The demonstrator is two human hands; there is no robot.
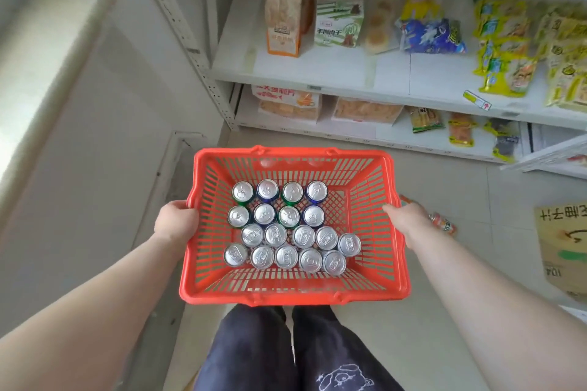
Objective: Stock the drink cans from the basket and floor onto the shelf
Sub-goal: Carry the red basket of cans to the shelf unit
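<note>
Snack-stocked shelf point(317, 70) ahead; before it the left hand point(176, 222) and right hand point(409, 220) each grip a side rim of the red basket point(286, 298), fingers curled out of sight beneath, cans point(286, 232) upright between them.

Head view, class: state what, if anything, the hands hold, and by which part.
Both hold the red basket: the left hand grips its left rim, the right hand its right rim. The cans inside are untouched.

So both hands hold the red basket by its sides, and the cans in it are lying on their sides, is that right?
No. The head view shows the cans standing upright, tops up. The left hand and right hand do hold the red basket by its sides.
</note>
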